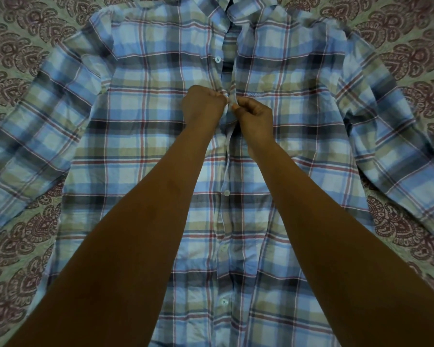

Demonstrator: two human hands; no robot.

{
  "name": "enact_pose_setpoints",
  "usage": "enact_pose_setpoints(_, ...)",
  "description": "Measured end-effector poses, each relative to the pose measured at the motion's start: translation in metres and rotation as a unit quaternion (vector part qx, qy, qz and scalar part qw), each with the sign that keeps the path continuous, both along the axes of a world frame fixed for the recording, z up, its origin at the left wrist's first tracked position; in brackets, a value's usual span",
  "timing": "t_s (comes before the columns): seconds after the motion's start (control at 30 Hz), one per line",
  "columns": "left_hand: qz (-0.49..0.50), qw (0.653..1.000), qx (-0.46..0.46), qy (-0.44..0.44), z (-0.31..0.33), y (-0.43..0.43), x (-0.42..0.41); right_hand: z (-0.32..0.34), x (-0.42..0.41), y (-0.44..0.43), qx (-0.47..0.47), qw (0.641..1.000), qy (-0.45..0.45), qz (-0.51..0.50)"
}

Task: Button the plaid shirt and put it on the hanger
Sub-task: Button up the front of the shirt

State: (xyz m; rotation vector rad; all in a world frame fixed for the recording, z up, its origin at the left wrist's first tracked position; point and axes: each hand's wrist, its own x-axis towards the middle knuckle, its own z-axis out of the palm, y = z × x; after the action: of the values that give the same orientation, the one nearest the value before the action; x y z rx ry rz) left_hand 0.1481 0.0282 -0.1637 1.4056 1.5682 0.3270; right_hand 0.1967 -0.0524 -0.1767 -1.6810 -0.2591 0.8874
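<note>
Blue plaid shirt (148,101): blue, olive and white checks crossed by thin red lines; I see it laid flat, front up, collar at the far side, sleeves spread out to left and right.
Where it lies: on a bedspread (23,33) printed with maroon paisley on pale green; the shirt fills most of my view.
Placket (227,156): runs down the middle between the two forearms; just below the collar its edges stand apart with a dark gap between them.
Buttons: one white upper button (218,59) sits free on the edge above the hands; a middle button (226,193) and a lower button (224,301) show further down. I cannot tell whether those two are fastened.
Chest lettering (257,93): a small stitched word beside the right hand, too small for me to read.
Left grip (202,103): fingers curled tight, pinching the placket edge at chest height.
Right grip (254,116): thumb and forefinger pinch the facing edge, other fingers curled in; the two grips meet at the placket.
Between them: a bit of white shows; I cannot tell if it is a button.
</note>
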Motion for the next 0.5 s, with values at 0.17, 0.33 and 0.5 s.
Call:
enact_pose_setpoints(0.17,-0.024,0.999,0.014,-0.030,-0.004,0.002,-0.006,0.002,0.005,0.004,-0.030,0.999,0.027,-0.026)
enact_pose_setpoints(0.33,-0.059,0.997,0.032,-0.033,-0.003,0.002,-0.010,0.001,0.008,0.005,-0.029,1.000,-0.001,0.007)
enact_pose_setpoints(0.5,-0.029,0.998,-0.013,-0.059,-0.003,0.001,-0.009,-0.002,0.002,0.012,-0.073,0.995,-0.052,-0.032)
